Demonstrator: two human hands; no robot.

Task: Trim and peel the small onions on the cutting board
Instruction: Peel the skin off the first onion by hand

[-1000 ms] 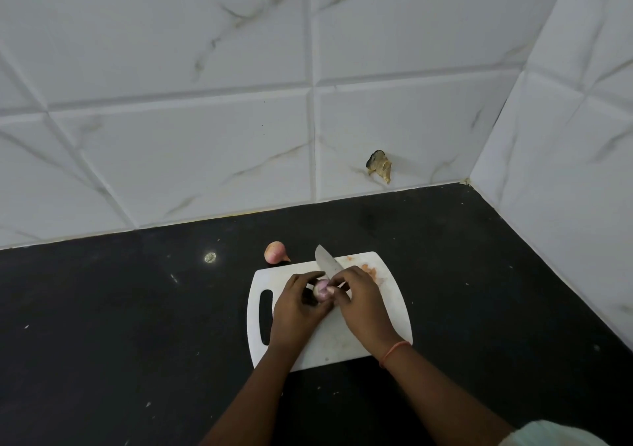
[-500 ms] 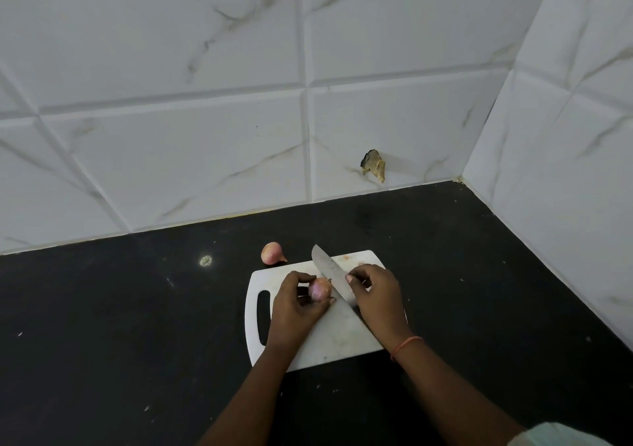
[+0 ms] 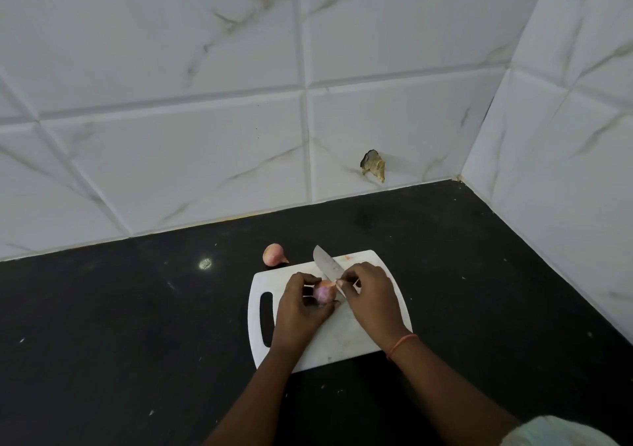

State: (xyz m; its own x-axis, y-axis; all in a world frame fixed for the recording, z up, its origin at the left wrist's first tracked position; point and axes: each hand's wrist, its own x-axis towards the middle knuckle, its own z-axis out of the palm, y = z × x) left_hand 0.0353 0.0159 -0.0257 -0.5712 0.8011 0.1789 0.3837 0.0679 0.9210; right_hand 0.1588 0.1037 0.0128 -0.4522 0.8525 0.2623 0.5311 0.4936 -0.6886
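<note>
The left hand (image 3: 301,312) curls its fingers and thumb round a small purple-pink onion (image 3: 323,294), holding it just above the cutting board (image 3: 342,342); the onion sits at the fingertips, its right side bare and facing the other hand. The right hand (image 3: 371,298) is closed round the knife (image 3: 327,264), whose handle is hidden in the palm, while its thumb and forefinger pinch a thin pale strip of skin (image 3: 337,282) against the blade, right at the onion's upper right edge. The 2 hands nearly touch across the onion. From that pinch the blade runs up and to the left, its tip reaching past the board's far edge.

Beneath both hands lies the white board, its slot handle just left of the left hand. A few small orange-pink scraps (image 3: 347,258) sit on the board's far edge, beyond the right hand. A 2nd onion (image 3: 273,254), pale pink and unpeeled, rests on the black countertop (image 3: 137,325) beyond the left hand, just off the board's far left corner. An orange thread (image 3: 401,344) circles the right wrist. Farther back, white marble-look tiles (image 3: 171,102) rise from the counter, with a chipped hole (image 3: 372,168) low in them beyond the right hand.
</note>
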